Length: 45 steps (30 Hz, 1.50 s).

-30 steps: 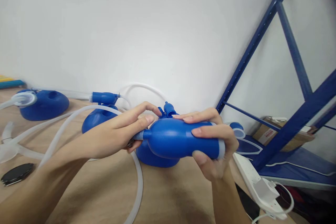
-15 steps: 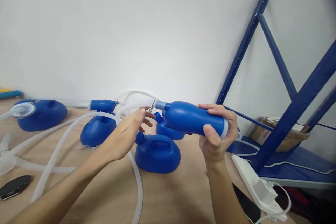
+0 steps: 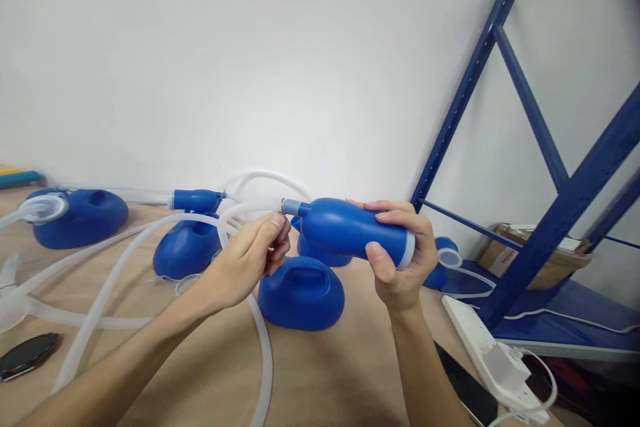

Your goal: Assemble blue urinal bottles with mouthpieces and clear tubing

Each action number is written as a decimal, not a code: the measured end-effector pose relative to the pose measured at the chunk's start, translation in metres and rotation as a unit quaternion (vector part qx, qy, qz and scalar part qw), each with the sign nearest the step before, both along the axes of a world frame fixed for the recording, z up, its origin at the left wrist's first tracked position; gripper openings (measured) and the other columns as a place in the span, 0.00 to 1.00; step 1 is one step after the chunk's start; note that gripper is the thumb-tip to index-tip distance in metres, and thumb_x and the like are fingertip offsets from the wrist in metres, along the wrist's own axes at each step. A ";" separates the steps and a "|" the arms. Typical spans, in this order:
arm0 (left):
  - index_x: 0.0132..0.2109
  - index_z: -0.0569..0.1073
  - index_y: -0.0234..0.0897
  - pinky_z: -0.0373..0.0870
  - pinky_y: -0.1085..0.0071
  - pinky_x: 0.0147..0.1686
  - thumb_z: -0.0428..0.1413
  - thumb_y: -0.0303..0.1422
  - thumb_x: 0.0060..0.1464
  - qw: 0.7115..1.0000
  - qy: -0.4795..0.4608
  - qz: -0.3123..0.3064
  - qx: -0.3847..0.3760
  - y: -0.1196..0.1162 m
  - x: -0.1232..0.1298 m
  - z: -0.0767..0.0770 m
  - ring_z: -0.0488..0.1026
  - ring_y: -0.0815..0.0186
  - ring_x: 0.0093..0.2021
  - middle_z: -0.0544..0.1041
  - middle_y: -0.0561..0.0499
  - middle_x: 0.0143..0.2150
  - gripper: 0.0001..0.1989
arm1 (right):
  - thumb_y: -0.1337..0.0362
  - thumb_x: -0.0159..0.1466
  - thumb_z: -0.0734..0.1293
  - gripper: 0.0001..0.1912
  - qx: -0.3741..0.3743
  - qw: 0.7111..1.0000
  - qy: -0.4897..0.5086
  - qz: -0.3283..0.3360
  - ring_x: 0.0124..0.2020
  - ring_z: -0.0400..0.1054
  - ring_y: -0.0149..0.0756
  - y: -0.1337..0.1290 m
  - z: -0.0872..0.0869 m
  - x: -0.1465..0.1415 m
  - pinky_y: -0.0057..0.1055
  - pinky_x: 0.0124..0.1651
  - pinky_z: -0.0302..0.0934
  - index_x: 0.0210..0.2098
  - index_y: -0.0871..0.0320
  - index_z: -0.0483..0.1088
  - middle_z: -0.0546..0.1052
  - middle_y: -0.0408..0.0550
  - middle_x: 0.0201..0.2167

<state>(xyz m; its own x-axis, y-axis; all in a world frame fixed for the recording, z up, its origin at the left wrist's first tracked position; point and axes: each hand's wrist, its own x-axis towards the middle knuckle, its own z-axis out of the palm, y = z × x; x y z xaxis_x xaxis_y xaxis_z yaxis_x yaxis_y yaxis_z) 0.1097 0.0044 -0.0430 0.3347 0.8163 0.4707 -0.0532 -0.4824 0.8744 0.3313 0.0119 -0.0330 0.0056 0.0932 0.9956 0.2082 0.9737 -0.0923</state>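
My right hand [image 3: 403, 247] is wrapped round the wide, pale-rimmed end of a blue bottle-shaped piece [image 3: 350, 223], held sideways above the table. A translucent tube [image 3: 255, 205] is joined to its narrow left end. Round the tube, near that joint, sits a thin metal clamp [image 3: 283, 207]. The fingers of my left hand [image 3: 255, 250] are pinched together on the clamp's lower part. Just below the hands, a blue jug [image 3: 301, 293] with a moulded handle stands on the table.
More blue jugs stand at the left [image 3: 83, 219] and left centre [image 3: 185, 247], with loose tubes around them. A black oval object [image 3: 27, 355] lies front left. At right are a white power strip [image 3: 490, 353], a phone [image 3: 465, 380] and a blue rack [image 3: 533, 110].
My left hand's fingers have closed on the clamp, having been spread beside it. The blue piece and my right hand have shifted slightly left.
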 end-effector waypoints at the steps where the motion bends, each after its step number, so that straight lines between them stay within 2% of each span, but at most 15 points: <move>1: 0.30 0.57 0.39 0.57 0.74 0.22 0.46 0.46 0.70 1.000 -0.008 -0.005 -0.011 0.001 0.000 0.000 0.59 0.73 0.21 0.59 0.59 0.24 0.22 | 0.69 0.59 0.71 0.16 0.000 1.000 -0.013 -0.002 0.46 0.77 0.48 0.001 0.000 0.001 0.55 0.50 0.75 0.46 0.51 0.75 0.78 0.49 0.45; 5: 0.28 0.56 0.38 0.48 0.78 0.17 0.51 0.43 0.67 0.992 -0.061 -0.055 -0.100 0.002 -0.001 0.003 0.55 0.76 0.18 0.55 0.60 0.21 0.22 | 0.71 0.57 0.72 0.21 -0.002 0.998 -0.061 -0.001 0.49 0.77 0.49 0.008 0.000 0.008 0.55 0.52 0.73 0.49 0.49 0.73 0.76 0.47 0.49; 10: 0.27 0.57 0.38 0.42 0.81 0.13 0.58 0.42 0.60 0.969 -0.117 -0.097 -0.195 0.000 -0.005 0.009 0.49 0.78 0.15 0.53 0.61 0.20 0.22 | 0.72 0.54 0.74 0.27 0.002 0.996 -0.082 0.046 0.51 0.77 0.48 0.012 0.002 0.012 0.56 0.55 0.74 0.51 0.49 0.70 0.76 0.46 0.48; 12: 0.27 0.57 0.38 0.42 0.82 0.12 0.58 0.42 0.62 0.968 -0.113 -0.097 -0.200 -0.001 -0.006 0.008 0.50 0.78 0.14 0.53 0.61 0.20 0.22 | 0.73 0.54 0.74 0.25 0.003 0.995 -0.094 0.041 0.51 0.77 0.49 0.012 0.002 0.013 0.56 0.55 0.74 0.49 0.51 0.70 0.76 0.46 0.48; 16: 0.26 0.55 0.38 0.44 0.83 0.11 0.50 0.43 0.68 0.972 -0.062 -0.105 -0.202 -0.002 -0.008 0.008 0.50 0.78 0.14 0.53 0.60 0.19 0.23 | 0.73 0.53 0.74 0.24 0.008 0.992 -0.124 0.024 0.50 0.78 0.50 0.009 0.003 0.014 0.59 0.54 0.75 0.47 0.51 0.70 0.78 0.48 0.47; 19: 0.26 0.54 0.38 0.45 0.83 0.10 0.47 0.42 0.69 0.971 -0.044 -0.114 -0.204 -0.004 -0.007 0.010 0.50 0.78 0.12 0.53 0.61 0.19 0.23 | 0.74 0.53 0.74 0.24 0.014 0.991 -0.126 0.034 0.51 0.78 0.50 0.009 0.003 0.013 0.59 0.55 0.75 0.47 0.52 0.71 0.78 0.48 0.47; 24: 0.26 0.55 0.39 0.46 0.82 0.09 0.46 0.42 0.69 0.978 -0.039 -0.098 -0.179 -0.003 -0.004 0.010 0.51 0.78 0.12 0.53 0.61 0.19 0.23 | 0.72 0.55 0.75 0.20 0.002 0.994 -0.101 0.037 0.49 0.79 0.51 0.010 0.002 0.010 0.58 0.53 0.76 0.45 0.52 0.72 0.78 0.48 0.46; 28: 0.27 0.56 0.39 0.52 0.81 0.11 0.45 0.43 0.70 0.990 -0.023 -0.076 -0.114 0.000 -0.002 0.005 0.56 0.76 0.13 0.54 0.61 0.19 0.23 | 0.70 0.55 0.75 0.15 -0.018 0.997 -0.072 0.029 0.48 0.80 0.52 0.010 0.001 0.009 0.57 0.53 0.75 0.42 0.53 0.74 0.79 0.48 0.45; 33: 0.28 0.56 0.40 0.55 0.79 0.13 0.44 0.43 0.71 0.997 -0.022 -0.051 -0.043 0.000 0.002 -0.003 0.60 0.75 0.14 0.57 0.60 0.18 0.22 | 0.67 0.56 0.75 0.14 -0.053 0.996 -0.031 0.069 0.48 0.80 0.51 0.016 -0.005 0.008 0.55 0.53 0.75 0.41 0.52 0.75 0.80 0.48 0.45; 38: 0.30 0.57 0.40 0.58 0.76 0.17 0.44 0.44 0.71 0.999 -0.044 -0.012 0.015 0.005 0.004 -0.012 0.63 0.73 0.15 0.58 0.61 0.19 0.20 | 0.62 0.58 0.76 0.13 -0.096 0.991 0.004 0.094 0.49 0.79 0.53 0.020 -0.011 0.003 0.58 0.53 0.73 0.42 0.52 0.74 0.80 0.50 0.46; 42: 0.29 0.58 0.40 0.60 0.74 0.20 0.46 0.46 0.70 0.996 -0.025 0.029 0.083 0.014 0.004 -0.019 0.64 0.72 0.16 0.61 0.60 0.18 0.22 | 0.63 0.57 0.75 0.14 -0.097 0.993 0.000 0.068 0.48 0.79 0.53 0.012 -0.009 -0.002 0.55 0.52 0.74 0.42 0.52 0.74 0.81 0.50 0.45; 45: 0.28 0.56 0.41 0.58 0.75 0.17 0.47 0.46 0.68 0.996 -0.072 0.038 0.048 0.016 0.002 -0.016 0.62 0.72 0.14 0.59 0.60 0.17 0.21 | 0.66 0.56 0.74 0.14 -0.062 0.998 0.006 0.024 0.46 0.80 0.52 0.004 -0.003 -0.003 0.54 0.50 0.75 0.42 0.52 0.75 0.81 0.49 0.45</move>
